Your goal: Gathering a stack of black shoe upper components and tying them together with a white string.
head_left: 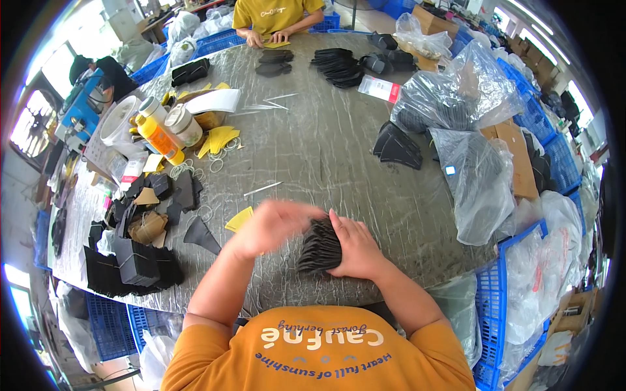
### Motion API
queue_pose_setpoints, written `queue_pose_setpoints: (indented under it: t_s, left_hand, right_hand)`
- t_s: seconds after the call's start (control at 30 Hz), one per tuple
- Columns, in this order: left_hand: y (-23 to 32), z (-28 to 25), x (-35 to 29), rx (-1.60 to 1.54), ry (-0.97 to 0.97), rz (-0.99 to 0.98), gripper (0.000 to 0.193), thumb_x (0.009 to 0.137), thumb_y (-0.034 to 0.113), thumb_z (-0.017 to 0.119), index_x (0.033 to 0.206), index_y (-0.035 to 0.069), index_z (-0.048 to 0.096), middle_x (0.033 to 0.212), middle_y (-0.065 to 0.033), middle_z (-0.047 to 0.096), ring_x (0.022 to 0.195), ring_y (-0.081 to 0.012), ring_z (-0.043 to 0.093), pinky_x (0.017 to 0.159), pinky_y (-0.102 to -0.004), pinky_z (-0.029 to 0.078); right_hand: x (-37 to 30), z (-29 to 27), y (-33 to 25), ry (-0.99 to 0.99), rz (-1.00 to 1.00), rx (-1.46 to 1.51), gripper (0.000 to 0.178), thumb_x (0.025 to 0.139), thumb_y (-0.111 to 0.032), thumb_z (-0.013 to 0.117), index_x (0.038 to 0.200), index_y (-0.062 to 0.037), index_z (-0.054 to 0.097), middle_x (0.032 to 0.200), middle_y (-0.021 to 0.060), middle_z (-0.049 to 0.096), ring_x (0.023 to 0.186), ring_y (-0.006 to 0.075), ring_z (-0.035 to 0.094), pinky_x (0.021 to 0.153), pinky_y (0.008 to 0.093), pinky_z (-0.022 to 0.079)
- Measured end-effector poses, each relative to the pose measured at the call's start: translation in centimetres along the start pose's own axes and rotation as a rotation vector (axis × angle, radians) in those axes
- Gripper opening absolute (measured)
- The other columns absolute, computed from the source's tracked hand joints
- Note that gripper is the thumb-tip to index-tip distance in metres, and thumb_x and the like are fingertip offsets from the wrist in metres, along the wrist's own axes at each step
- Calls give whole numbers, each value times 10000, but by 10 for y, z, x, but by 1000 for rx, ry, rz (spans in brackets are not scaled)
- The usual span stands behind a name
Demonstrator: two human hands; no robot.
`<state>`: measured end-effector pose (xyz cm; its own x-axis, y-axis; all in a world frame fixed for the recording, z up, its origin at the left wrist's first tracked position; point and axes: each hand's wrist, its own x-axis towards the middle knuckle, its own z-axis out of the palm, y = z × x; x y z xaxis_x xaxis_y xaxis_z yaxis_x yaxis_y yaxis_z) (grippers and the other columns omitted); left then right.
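Observation:
A thick stack of black cut pieces [318, 253], of fabric or a similar sheet material, stands on the table in front of me with its layers fanned. My right hand [357, 246] grips its right side, thumb at the top and fingers behind. My left hand [277, 225] is over the far left end of the stack, its fingers smeared by motion, so I cannot see whether it holds anything. Left of it lie a yellow piece [239, 219] and a dark grey cut piece [202, 236]. A thin white strip [262, 189] rests beyond my left hand.
Bundled black pieces [134, 266] sit at the near left. Behind them stand an orange bottle [160, 140] and a white jar [184, 126]. Clear plastic bags [475, 186] and blue crates [490, 296] line the right edge. Across the table, another person's hands [267, 39] work on a yellow piece.

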<state>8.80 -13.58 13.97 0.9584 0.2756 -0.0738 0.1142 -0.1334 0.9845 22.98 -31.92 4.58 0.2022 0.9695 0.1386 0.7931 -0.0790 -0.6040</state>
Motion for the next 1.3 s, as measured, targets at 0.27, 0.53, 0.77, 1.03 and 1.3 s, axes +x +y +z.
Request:
queue_pose_setpoints:
  t_s: [0.27,0.53,0.77,1.03,1.3]
  left_hand:
    - [-57,9,-37,1279,-483,253,314,786,105,608,1082,148,702,733,-57,587,772,-292,600,749,-412,458]
    - [-65,-10,-2,1217,110,-146,812,733,108,672,1453,70,299,1085,-153,627,953,-330,628,811,-412,483]
    - [-52,-36,33,1005,-94,-269,1154,647,117,800,1527,91,54,993,-141,691,983,-329,648,800,-427,516]
    - [-55,-51,49,1096,-371,-304,1203,631,161,827,1535,128,34,988,-116,695,937,-317,653,804,-407,508]
    - [-60,-62,43,1004,-662,-391,641,693,229,794,1271,58,575,843,-104,697,806,-246,667,720,-350,513]
  right_hand:
    - [20,9,24,271,118,-28,1299,519,-283,885,1515,-39,88,1163,150,508,1086,328,513,952,458,372]
    - [14,7,3,29,-198,-293,1212,489,-305,887,1486,-52,245,1239,182,479,1147,330,489,970,448,366]
    - [3,7,-5,-94,-348,-261,1173,487,-343,889,1475,-93,308,1280,209,482,1198,348,475,1023,478,344]
    - [-2,0,-3,-135,-485,-292,1153,491,-271,876,1486,-154,305,1295,197,489,1194,339,486,1025,478,351]
    - [5,2,3,-118,-340,-168,1167,491,-268,878,1486,-121,285,1289,180,475,1191,340,478,1024,468,341]
